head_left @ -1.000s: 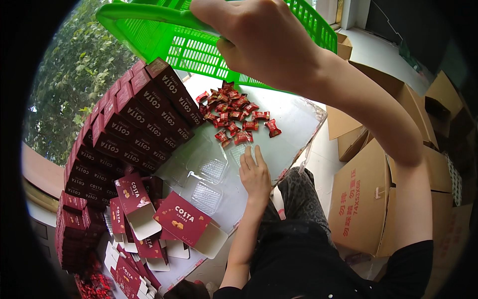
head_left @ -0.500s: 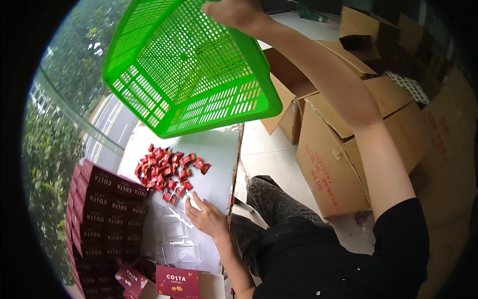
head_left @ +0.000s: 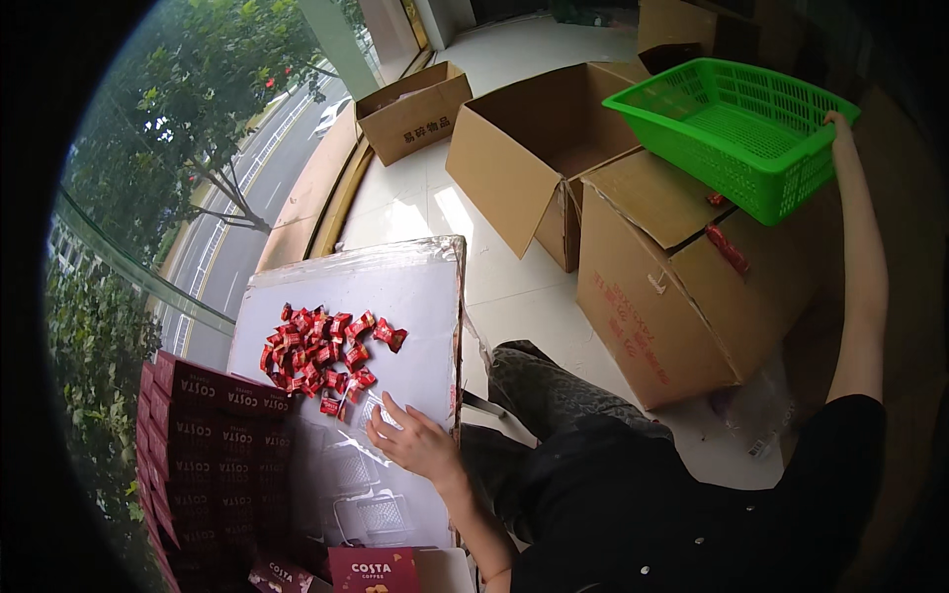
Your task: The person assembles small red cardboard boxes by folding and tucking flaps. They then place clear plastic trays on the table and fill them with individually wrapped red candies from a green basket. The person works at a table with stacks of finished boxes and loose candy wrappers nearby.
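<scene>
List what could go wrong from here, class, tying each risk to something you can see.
1. The right hand alone holds the basket, at one end, so it might tip or slip.
2. The left hand is close to the loose packets; a careless sweep could scatter them.
3. The maroon boxes are stacked several rows high, so a bump might topple some.

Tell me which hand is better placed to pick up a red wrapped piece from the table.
Left, most likely: the left hand is close to the red wrapped pieces, fingers spread. The right hand grips the green basket, well away from the table.
</scene>
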Demonstrator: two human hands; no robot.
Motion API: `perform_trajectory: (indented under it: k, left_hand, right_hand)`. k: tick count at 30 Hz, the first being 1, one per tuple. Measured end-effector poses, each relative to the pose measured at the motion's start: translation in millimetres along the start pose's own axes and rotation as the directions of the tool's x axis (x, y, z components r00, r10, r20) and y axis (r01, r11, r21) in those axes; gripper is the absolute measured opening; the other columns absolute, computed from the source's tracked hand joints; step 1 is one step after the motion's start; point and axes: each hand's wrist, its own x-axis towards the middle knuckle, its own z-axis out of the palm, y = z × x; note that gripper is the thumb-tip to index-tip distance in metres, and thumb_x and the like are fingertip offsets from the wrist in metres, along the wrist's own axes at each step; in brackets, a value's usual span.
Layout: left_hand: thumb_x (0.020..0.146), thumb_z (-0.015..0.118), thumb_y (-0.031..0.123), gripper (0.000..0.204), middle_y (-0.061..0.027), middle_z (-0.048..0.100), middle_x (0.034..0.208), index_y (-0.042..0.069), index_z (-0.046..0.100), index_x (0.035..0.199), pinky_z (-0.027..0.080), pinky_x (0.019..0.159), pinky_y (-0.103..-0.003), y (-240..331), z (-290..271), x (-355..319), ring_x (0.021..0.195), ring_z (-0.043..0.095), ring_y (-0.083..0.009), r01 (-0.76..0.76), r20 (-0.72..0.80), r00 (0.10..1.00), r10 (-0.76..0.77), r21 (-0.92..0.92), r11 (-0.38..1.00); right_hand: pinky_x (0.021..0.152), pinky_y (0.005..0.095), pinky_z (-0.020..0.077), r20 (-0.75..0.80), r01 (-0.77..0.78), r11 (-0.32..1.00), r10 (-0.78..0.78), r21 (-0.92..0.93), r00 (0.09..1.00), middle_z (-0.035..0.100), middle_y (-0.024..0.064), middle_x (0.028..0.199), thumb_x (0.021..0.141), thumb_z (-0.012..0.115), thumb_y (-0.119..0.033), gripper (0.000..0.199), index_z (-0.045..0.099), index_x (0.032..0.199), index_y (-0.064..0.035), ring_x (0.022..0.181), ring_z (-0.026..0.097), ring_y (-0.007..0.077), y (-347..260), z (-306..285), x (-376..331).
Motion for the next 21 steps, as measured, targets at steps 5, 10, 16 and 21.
perform_trajectory:
  k: [5, 10, 16, 21]
  left_hand:
    - [0.086, 0.062, 0.008, 0.041, -0.0142, 0.051, 0.124, 0.006, 0.055, 0.126, 0.042, 0.099, -0.044, -5, -13, 6, 0.123, 0.042, -0.0344, 0.039, 0.007, 0.999, -0.040, 0.079, 0.996]
    - [0.086, 0.061, 0.010, 0.042, -0.0122, 0.051, 0.124, 0.008, 0.055, 0.127, 0.042, 0.098, -0.044, -8, -1, 1, 0.125, 0.041, -0.0344, 0.086, 0.012, 0.996, -0.086, 0.009, 0.996]
    - [0.085, 0.060, 0.008, 0.044, -0.0214, 0.045, 0.126, 0.003, 0.053, 0.128, 0.038, 0.103, -0.046, -4, -13, 4, 0.123, 0.040, -0.0394, -0.013, -0.046, 0.999, 0.006, -0.151, 0.988]
    - [0.082, 0.065, 0.011, 0.045, -0.0202, 0.046, 0.126, 0.005, 0.055, 0.126, 0.039, 0.103, -0.044, -8, -24, 1, 0.126, 0.040, -0.0387, -0.085, -0.165, 0.985, 0.052, -0.199, 0.976]
  right_hand:
    - [0.050, 0.0331, 0.0393, -0.246, -0.268, 0.963, 0.267, 0.032, 0.932, 0.048, 0.0066, 0.071, 0.075, 0.067, -0.017, 0.019, 0.051, 0.079, -0.0068, 0.053, 0.042, 0.0182, 138, -102, 40]
    - [0.054, 0.0374, 0.0460, -0.419, -0.299, 0.954, 0.272, 0.002, 0.866, 0.055, 0.0106, 0.078, 0.082, 0.068, -0.029, 0.025, 0.059, 0.086, -0.0063, 0.058, 0.048, 0.0199, 158, -187, 24]
    - [0.081, 0.0360, 0.0485, -0.391, -0.220, 0.757, -0.050, -0.615, 0.919, 0.051, 0.0119, 0.117, 0.089, 0.063, -0.033, 0.045, 0.053, 0.124, -0.0060, 0.099, 0.053, 0.0235, 180, -140, -71]
    - [0.085, 0.0357, 0.0466, 0.198, 0.462, 0.388, -0.555, -0.797, 0.808, 0.048, 0.0127, 0.123, 0.091, 0.061, -0.035, 0.048, 0.051, 0.129, -0.0083, 0.102, 0.052, 0.0233, 177, -44, -88]
